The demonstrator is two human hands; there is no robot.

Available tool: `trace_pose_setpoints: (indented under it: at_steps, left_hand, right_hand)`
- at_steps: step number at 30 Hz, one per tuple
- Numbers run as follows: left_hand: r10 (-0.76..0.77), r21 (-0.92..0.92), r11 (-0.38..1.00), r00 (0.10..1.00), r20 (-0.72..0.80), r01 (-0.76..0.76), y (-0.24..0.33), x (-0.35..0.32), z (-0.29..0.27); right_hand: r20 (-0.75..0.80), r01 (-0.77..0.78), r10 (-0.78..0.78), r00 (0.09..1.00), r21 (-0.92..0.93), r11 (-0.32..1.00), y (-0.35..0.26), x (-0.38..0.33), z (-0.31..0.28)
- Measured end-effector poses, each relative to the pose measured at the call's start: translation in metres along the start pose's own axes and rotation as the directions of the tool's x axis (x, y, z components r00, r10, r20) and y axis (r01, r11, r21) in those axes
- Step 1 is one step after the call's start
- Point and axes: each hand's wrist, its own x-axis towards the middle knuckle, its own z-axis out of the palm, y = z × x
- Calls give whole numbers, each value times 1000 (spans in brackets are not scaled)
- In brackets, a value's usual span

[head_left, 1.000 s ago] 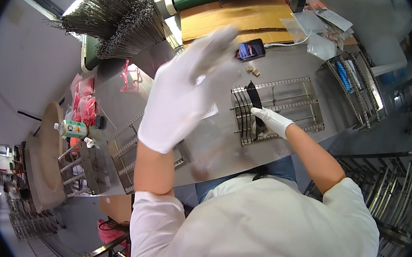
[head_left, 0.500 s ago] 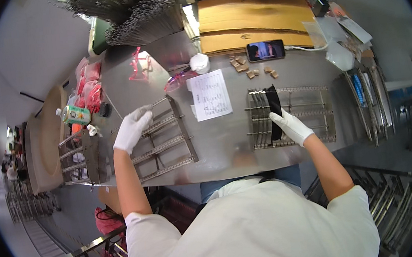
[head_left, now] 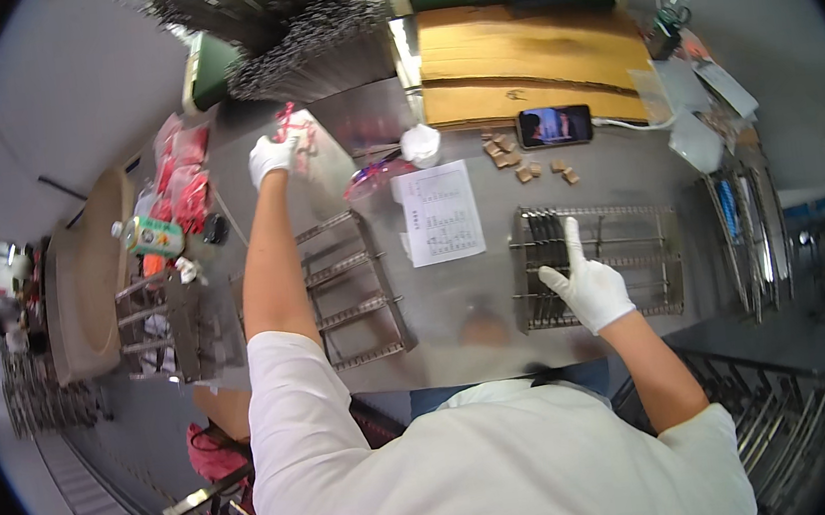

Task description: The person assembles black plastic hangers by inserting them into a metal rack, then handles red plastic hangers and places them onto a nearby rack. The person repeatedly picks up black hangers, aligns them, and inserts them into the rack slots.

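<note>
Left hand (head_left: 273,156), white glove on, is way out at the pink pieces (head_left: 294,121) on the steel table (head_left: 448,309); honestly can't tell if it's pinched any. Right hand (head_left: 595,291) isn't gripping anything, thumb and index spread over the slotted metal rack (head_left: 674,260), right by the dark curved strips (head_left: 544,232) standing in its left end.

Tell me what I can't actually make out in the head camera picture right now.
All in the head view:
- Left hand: blurred, overlapping the red pieces; whether it grips any is unclear.
- Metal rack: partly hidden by the right hand.
- Wire bundle: cut off by the top edge.
- Paper: print too small.
</note>
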Motion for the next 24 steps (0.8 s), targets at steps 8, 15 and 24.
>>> trace_pose_setpoints:
  at_steps: [8, 15, 24]
  left_hand:
    - [166, -477, 834, 951, -261, -276, -88, 44, -7]
    - [-16, -802, 595, 996, -83, -57, -90, -144, -182]
    - [345, -834, 551, 915, 209, -17, -2, -340, -250]
  right_hand:
    - [-308, 94, -55, 950, 115, 989, -3, -7, -39]
    - [-472, 431, -229, 851, 382, 817, -33, -24, -33]
    - [-518, 659, -409, 751, 564, 497, -115, -35, -57]
